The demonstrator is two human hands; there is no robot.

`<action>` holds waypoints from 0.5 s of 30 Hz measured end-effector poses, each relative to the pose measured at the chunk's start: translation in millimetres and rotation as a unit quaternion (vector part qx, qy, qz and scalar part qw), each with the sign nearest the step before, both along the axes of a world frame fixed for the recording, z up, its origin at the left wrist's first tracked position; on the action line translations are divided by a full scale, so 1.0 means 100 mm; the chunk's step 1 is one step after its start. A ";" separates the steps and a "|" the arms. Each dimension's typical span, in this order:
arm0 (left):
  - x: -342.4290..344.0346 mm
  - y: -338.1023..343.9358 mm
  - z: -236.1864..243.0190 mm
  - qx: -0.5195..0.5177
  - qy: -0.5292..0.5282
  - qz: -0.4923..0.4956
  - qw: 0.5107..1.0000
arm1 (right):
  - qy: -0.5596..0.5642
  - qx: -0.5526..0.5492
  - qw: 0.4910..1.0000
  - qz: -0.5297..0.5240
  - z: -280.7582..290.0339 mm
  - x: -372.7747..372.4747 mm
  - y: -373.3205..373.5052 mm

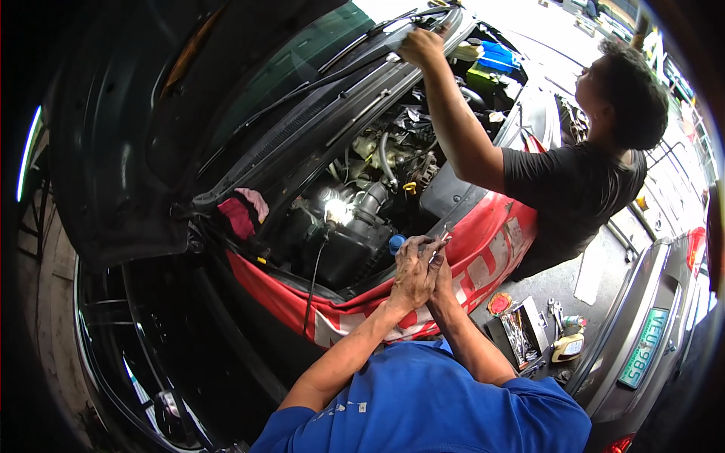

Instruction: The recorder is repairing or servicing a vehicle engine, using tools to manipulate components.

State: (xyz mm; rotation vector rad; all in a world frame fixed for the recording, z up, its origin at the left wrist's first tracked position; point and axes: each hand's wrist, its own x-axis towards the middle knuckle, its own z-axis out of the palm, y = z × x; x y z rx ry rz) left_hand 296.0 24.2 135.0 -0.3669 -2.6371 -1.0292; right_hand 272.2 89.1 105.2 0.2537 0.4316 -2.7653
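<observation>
A dark car with its raised black bonnet [113, 113] fills the upper left of the frame, its one open engine bay [362, 204] running from centre toward upper right, a single work lamp [336, 210] glaring at centre. One red cloth fender cover with white lettering [483, 241] drapes the bay's near edge, lower centre to right. A second person in a black T-shirt [574, 189] leans in from the right, one hand [421, 47] raised to the base of the windscreen at top centre.

At centre frame, above the cover, the wearer's two hands meet. The left hand [411, 275] and right hand [442, 272] are pressed together, fingers curled shut around one small slim metal piece [442, 240]; only its tip shows, pointing up and right toward the bay. Both hands sit equally close to it; which one bears the hold cannot be told.

At lower right, one grey car's rear bumper [642, 340], one open black tool tray [517, 332] on the concrete floor, and a few loose spanners [555, 311] just beside it.
</observation>
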 end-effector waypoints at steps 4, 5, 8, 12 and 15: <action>-0.05 0.00 0.07 -0.039 0.010 -0.040 0.998 | -0.098 0.038 0.994 0.024 0.03 -0.13 0.17; -0.07 0.00 0.10 -0.020 0.006 -0.056 0.998 | -0.122 0.047 0.991 0.031 0.05 -0.16 0.21; -0.23 -0.05 0.21 0.093 0.001 -0.063 0.994 | -0.172 -0.040 0.983 0.042 0.10 -0.30 0.26; -0.71 -0.38 0.40 0.020 0.051 0.010 0.998 | -0.127 -0.131 0.983 0.013 -0.06 -0.70 0.49; -1.36 -0.84 0.48 -0.034 0.058 0.080 0.995 | -0.087 -0.169 0.982 -0.019 -0.19 -0.92 0.70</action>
